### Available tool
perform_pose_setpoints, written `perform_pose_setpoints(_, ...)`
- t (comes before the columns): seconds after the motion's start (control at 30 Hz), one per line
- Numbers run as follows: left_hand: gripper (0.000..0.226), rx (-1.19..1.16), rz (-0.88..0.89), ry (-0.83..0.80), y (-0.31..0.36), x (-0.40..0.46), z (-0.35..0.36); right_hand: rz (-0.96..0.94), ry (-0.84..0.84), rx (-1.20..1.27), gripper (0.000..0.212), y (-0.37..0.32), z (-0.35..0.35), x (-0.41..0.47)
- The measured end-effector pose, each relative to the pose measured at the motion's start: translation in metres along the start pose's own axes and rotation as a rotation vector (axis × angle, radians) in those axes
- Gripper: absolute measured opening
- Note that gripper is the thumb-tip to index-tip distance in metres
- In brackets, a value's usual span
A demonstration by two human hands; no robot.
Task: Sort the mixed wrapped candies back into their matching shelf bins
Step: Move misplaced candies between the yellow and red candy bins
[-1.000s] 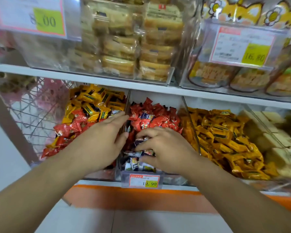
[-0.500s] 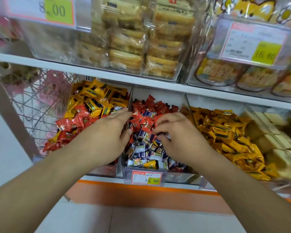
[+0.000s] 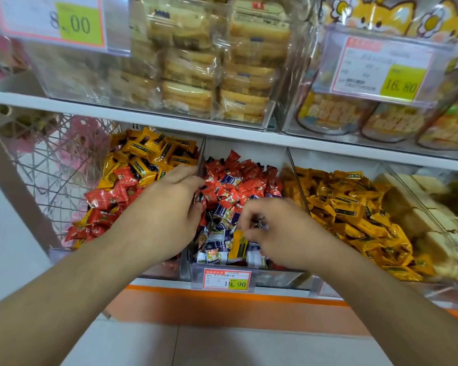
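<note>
In the head view, a white shelf board (image 3: 132, 116) is seen running across the frame, with clear plastic bins set beneath it on a lower shelf edged by an orange strip (image 3: 222, 305). The middle bin (image 3: 193, 268) is filled with red wrapped candies (image 3: 249, 178) at the back and white-and-blue wrapped candies (image 3: 217, 249) at the front, and a price tag (image 3: 227, 280) reading 19.90 is fixed to its front wall. The left bin (image 3: 56, 253) is loaded with yellow candies (image 3: 148, 149) mixed with red ones, and the bin to the right is heaped with orange-yellow candies (image 3: 354, 212). The left hand (image 3: 167, 215) is laid with fingers fairly straight against the clear divider (image 3: 202, 159) between the left and middle bins; nothing is seen held in it. The right hand (image 3: 283, 231) is poised over the front of the middle bin, its fingertips pinched on a small dark wrapped candy (image 3: 261, 223), which is blurred. Packaged pastries (image 3: 209, 64) are stacked on the upper shelf, and a pale tiled floor (image 3: 222, 347) is seen below.
</note>
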State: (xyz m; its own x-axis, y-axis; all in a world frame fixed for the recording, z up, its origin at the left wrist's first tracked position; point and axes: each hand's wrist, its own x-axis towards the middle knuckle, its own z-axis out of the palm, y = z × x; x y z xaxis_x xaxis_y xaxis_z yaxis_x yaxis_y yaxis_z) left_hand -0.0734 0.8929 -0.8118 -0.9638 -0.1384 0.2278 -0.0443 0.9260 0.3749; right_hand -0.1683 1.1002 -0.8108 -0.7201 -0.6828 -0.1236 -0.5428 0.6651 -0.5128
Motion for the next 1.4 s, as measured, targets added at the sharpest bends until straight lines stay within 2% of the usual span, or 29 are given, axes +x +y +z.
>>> perform_pose_setpoints(0.07, 0.037, -0.030, 0.062, 0.085, 0.009, 0.001, -0.004, 0.062, 0.123, 0.187, 0.022, 0.000, -0.014, -0.006)
perform_pose_setpoints(0.13, 0.029, -0.155, 0.065, 0.087, 0.021, 0.000, -0.005, 0.074, 0.236, 0.367, 0.017, 0.000, -0.027, -0.014)
perform_pose_setpoints(0.23, 0.031, -0.502, -0.051, -0.104, 0.039, -0.003, 0.002, 0.074, 0.284, 0.597, 0.007, 0.000, -0.037, -0.026)
perform_pose_setpoints(0.3, 0.019, -0.647, -0.067, -0.150, 0.048, -0.004, 0.009, 0.068, 0.287, 0.701, 0.005, 0.001, -0.039, -0.033)
perform_pose_setpoints(0.37, 0.010, -0.678, -0.034, -0.133, 0.057, -0.001, 0.014, 0.055, 0.286, 0.755, 0.007, 0.003, -0.041, -0.039)
perform_pose_setpoints(0.5, 0.006, -0.722, 0.017, -0.141, 0.077, 0.001, 0.021, 0.030, 0.288, 0.698, 0.013, 0.008, -0.050, -0.055)
perform_pose_setpoints(0.6, 0.010, -0.626, 0.018, -0.153, 0.085, 0.004, 0.029, 0.119, 0.415, 0.647, 0.008, 0.025, -0.065, -0.063)
perform_pose_setpoints(0.67, 0.015, -0.452, 0.030, -0.128, 0.084, 0.006, 0.032, 0.216, 0.561, 0.558, 0.009, 0.048, -0.078, -0.065)
perform_pose_setpoints(0.73, 0.024, -0.270, 0.047, -0.115, 0.077, 0.008, 0.034, 0.321, 0.610, 0.222, 0.022, 0.074, -0.087, -0.067)
perform_pose_setpoints(0.8, 0.038, -0.125, 0.070, -0.166, 0.069, 0.009, 0.035, 0.387, 0.558, -0.143, 0.048, 0.086, -0.086, -0.070)
perform_pose_setpoints(0.87, 0.047, -0.034, 0.110, -0.235, 0.063, 0.009, 0.036, 0.335, 0.537, -0.211, 0.056, 0.082, -0.080, -0.071)
perform_pose_setpoints(1.07, 0.047, 0.142, 0.195, -0.449, 0.058, 0.008, 0.038, -0.020, 0.343, -0.216, 0.046, 0.050, -0.046, -0.052)
perform_pose_setpoints(1.27, 0.035, 0.270, 0.264, -0.530, 0.036, 0.007, 0.029, -0.101, 0.276, -0.344, 0.040, 0.049, -0.032, -0.035)
perform_pose_setpoints(1.4, 0.045, 0.297, 0.265, -0.552, 0.027, 0.003, 0.025, -0.161, 0.241, -0.342, 0.043, 0.042, -0.025, -0.029)
